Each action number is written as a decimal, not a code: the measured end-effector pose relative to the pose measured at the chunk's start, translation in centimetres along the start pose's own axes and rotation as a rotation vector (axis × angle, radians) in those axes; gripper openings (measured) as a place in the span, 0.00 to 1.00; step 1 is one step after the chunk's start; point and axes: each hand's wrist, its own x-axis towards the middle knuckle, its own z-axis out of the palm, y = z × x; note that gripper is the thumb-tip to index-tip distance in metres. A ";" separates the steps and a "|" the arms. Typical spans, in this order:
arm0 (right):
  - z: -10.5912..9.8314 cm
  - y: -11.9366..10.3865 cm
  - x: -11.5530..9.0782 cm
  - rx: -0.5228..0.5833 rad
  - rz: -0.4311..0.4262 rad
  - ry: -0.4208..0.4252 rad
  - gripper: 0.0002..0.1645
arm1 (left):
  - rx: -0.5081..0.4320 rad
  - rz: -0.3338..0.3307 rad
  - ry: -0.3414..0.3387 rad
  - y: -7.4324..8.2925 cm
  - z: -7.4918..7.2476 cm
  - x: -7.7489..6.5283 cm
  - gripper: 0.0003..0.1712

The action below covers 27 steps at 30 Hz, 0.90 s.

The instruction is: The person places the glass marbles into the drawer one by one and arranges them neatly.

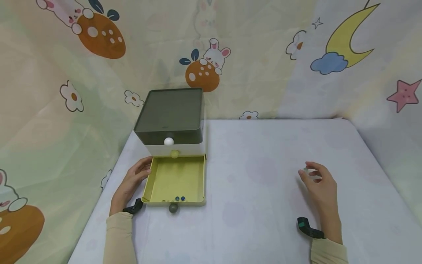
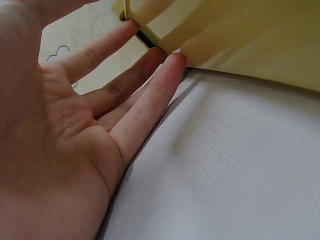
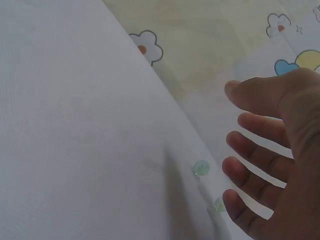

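A small cabinet with a dark green top stands left of centre, and its lowest yellow-green drawer is pulled out. Two blue marbles lie at the drawer's front; other small bits beside them are partly hidden by the front wall. My left hand touches the drawer's left side with extended fingers. To the right, my right hand hovers above the table, its fingers relaxed and apart. Two clear green marbles, one nearer and one partly behind a fingertip, rest on the cloth near it.
A white cloth covers the table. Behind it hangs a patterned curtain with rabbits, flowers and a moon. The drawer has a dark round knob at its front. Each wrist wears a black camera band.
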 end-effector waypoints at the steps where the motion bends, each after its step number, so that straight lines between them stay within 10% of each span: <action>1: -0.2 0.3 0.0 -0.015 0.007 -0.012 0.29 | 0.001 0.002 -0.003 0.0 0.0 0.0 0.36; 12: -0.6 1.2 0.3 -0.176 0.092 -0.126 0.33 | -0.007 0.020 -0.019 -0.2 0.0 0.0 0.36; 27: -1.3 2.0 0.4 -0.248 0.158 -0.008 0.30 | 0.004 -0.004 -0.016 0.0 0.0 0.0 0.36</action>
